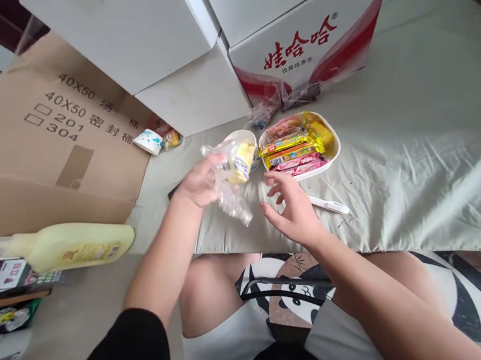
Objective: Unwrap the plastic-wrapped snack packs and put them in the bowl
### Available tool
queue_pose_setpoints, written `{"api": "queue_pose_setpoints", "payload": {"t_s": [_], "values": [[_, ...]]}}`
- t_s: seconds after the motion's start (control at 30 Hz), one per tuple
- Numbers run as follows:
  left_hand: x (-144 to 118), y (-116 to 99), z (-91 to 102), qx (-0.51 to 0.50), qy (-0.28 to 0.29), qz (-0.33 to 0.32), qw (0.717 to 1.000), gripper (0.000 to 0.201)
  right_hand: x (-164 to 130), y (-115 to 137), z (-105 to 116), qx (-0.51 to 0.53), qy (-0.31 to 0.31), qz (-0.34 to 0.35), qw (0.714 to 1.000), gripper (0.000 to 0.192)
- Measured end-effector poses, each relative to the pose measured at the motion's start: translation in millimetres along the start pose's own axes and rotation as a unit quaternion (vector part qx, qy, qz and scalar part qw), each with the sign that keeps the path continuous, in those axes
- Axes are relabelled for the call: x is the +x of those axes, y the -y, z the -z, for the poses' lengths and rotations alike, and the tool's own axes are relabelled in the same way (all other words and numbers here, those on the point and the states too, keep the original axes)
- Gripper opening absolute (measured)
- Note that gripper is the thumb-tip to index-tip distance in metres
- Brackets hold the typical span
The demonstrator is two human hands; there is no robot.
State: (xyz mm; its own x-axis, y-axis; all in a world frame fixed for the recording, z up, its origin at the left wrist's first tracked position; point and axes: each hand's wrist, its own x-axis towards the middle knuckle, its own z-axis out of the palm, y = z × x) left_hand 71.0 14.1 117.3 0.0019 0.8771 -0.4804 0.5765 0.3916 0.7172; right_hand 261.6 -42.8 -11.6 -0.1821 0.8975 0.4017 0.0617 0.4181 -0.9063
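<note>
Nearby, snack bowl point(334, 150), white pen point(329, 205).

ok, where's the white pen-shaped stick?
Head view: the white pen-shaped stick lies on the pale sheet, just right of the right hand, below the white snack bowl.

Bare forearms here, a black sleeve point(132, 345) on the left arm, white panda-print shorts point(295, 303) over bare knees.
</note>
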Motion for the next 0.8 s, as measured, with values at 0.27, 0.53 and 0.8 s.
{"api": "queue_pose_setpoints", "payload": {"t_s": [0.27, 0.53, 0.8], "values": [[12.7, 92.7, -77.9, -0.289, 0.088, -0.073, 0.950, 0.072, -19.2, -16.0, -21.2, -0.173, 0.024, 0.084, 0.981, 0.044], [24.1, 117.3, -84.3, -0.275, 0.052, -0.175, 0.944, 0.060, -15.4, -8.9, -14.4, -0.185, 0.045, 0.019, 0.982, 0.014], [32.4, 122.8, -78.0, -0.216, 0.113, -0.282, 0.928, 0.061, -12.7, -1.7, -6.3, -0.164, 0.058, 0.034, 0.984, 0.023]]}}
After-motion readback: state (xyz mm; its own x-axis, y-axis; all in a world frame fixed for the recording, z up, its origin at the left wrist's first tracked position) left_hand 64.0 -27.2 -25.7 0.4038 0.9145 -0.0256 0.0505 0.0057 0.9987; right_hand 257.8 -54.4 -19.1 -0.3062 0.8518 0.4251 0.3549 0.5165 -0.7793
